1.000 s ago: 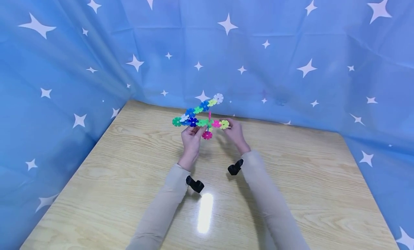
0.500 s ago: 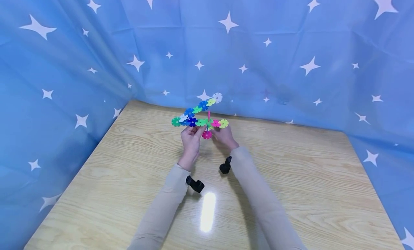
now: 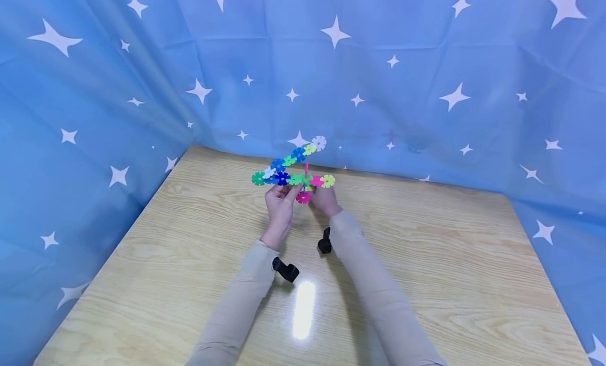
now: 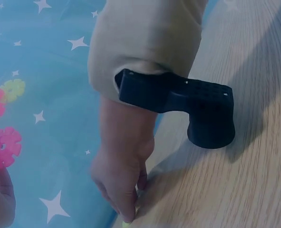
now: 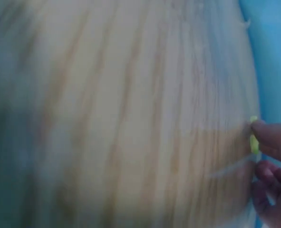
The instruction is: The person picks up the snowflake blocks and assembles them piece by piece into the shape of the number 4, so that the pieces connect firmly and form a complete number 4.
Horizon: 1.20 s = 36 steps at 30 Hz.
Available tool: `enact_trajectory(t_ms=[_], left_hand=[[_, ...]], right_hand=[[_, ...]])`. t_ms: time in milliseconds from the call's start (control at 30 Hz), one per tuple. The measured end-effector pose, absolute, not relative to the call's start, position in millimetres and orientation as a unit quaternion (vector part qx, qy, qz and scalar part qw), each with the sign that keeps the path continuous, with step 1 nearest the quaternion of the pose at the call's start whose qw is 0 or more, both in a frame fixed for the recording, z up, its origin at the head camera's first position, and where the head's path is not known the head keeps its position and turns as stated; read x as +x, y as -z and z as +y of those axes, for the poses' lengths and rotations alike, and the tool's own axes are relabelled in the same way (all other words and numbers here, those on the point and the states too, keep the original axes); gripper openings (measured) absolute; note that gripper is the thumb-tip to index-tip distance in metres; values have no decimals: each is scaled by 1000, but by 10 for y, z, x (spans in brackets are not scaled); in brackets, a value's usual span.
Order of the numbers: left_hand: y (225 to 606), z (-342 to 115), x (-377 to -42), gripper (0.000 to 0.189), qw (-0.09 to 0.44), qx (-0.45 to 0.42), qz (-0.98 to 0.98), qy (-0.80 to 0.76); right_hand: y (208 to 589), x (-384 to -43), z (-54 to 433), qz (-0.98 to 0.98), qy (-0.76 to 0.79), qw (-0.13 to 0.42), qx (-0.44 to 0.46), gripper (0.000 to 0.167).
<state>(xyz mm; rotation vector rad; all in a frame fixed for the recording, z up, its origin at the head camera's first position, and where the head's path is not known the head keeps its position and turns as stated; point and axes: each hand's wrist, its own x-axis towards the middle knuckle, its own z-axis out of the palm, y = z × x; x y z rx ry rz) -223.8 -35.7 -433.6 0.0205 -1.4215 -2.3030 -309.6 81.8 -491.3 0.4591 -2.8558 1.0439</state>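
Observation:
A chain of interlocking snowflake discs [image 3: 282, 178] in green, blue, white, yellow and pink is held up over the far part of the table. One arm of it slants up to a white disc [image 3: 319, 143]. My left hand [image 3: 279, 205] pinches it from below, thumb near the middle green discs. A pink disc [image 4: 6, 146] shows above my left hand in the left wrist view. My right hand [image 3: 325, 199] is under the right end, partly hidden by the discs. In the right wrist view its fingertips pinch a yellow disc [image 5: 254, 137], seen edge-on; whether it joins the chain I cannot tell.
The wooden table [image 3: 426, 261] ends at a blue curtain [image 3: 379, 119] with white stars, behind and at both sides. A black camera [image 3: 286, 270] sits on the left wrist, another black camera [image 3: 324, 242] on the right. A bright reflection lies on the tabletop.
My right hand has moved left and in under the discs, from beside the yellow end disc. The left hand and the chain have hardly moved.

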Motion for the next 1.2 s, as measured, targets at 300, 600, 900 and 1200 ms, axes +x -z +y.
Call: enact_trajectory(t_ms=[300, 600, 900, 1200], left_hand=[[4319, -348, -2234, 25, 214, 8, -516, 829], [4329, -334, -2249, 28, 212, 11, -509, 834], [4322, -315, -2252, 31, 211, 5, -518, 829], [4319, -296, -2241, 27, 202, 0, -524, 827]], right_hand=[[4702, -3066, 821, -937, -310, -75, 142, 24], [4734, -3041, 944, -929, -345, -58, 118, 19], [4580, -2919, 1232, -894, -446, -17, 39, 24], [4116, -2750, 1532, -822, -564, 78, 17, 20]])
